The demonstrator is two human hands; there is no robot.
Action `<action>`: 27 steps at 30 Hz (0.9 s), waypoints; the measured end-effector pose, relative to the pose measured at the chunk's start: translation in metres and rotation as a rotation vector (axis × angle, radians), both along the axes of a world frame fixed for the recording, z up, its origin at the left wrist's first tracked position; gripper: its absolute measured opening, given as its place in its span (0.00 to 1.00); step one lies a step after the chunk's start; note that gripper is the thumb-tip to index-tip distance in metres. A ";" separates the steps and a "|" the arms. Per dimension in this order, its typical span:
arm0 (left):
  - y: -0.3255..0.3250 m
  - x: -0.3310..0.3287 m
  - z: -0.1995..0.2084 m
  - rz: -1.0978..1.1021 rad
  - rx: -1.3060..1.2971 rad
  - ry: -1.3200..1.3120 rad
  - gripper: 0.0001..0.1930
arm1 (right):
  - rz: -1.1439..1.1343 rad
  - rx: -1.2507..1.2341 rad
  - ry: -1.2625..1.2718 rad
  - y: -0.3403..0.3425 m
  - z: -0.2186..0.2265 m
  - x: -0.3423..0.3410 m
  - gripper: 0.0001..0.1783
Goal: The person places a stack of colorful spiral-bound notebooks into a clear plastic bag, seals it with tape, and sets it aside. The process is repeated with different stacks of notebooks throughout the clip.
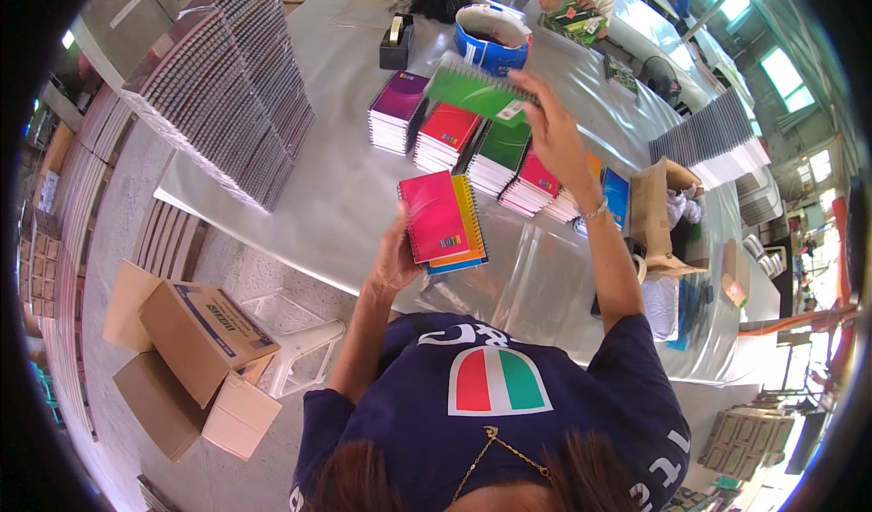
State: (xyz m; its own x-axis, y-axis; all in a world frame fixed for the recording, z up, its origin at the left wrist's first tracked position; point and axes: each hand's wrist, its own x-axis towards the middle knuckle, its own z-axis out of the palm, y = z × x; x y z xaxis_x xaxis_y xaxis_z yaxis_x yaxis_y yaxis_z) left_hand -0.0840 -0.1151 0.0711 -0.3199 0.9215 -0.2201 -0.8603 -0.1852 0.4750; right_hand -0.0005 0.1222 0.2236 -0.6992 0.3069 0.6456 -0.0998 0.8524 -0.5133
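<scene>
Two holds noted, 1 per side.
L hand (394, 256) pinches fanned pink, yellow & blue spiral notebks (436, 217) by left edge; R hand (552, 130) grips green spiral notebk (468, 89) by right end, over multicol. notebk stacks (500, 149) on silvery sheet-covered table (331, 194).

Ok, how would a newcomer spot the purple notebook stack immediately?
On the big grey table, find the row of coloured notebook stacks on the near side of the blue tub. The purple stack is at its left end, beside the red stack; it alone is topped in purple.
</scene>
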 end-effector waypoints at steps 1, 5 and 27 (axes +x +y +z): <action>0.000 -0.003 0.006 -0.031 0.031 -0.081 0.40 | 0.111 0.023 0.006 -0.006 -0.005 0.005 0.20; -0.005 -0.017 0.012 -0.128 0.180 -0.256 0.38 | 0.517 0.118 -0.096 -0.024 -0.048 0.017 0.21; -0.014 -0.008 -0.035 0.087 -0.158 0.010 0.16 | -0.455 -0.145 -0.810 0.078 -0.168 -0.138 0.66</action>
State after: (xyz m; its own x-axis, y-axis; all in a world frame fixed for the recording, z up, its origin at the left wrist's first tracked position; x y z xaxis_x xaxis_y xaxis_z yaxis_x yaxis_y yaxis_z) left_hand -0.0917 -0.1295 0.0363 -0.3998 0.8446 -0.3561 -0.8392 -0.1811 0.5127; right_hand -0.1380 0.2004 0.0554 -0.7119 0.7004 -0.0513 0.6614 0.6440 -0.3846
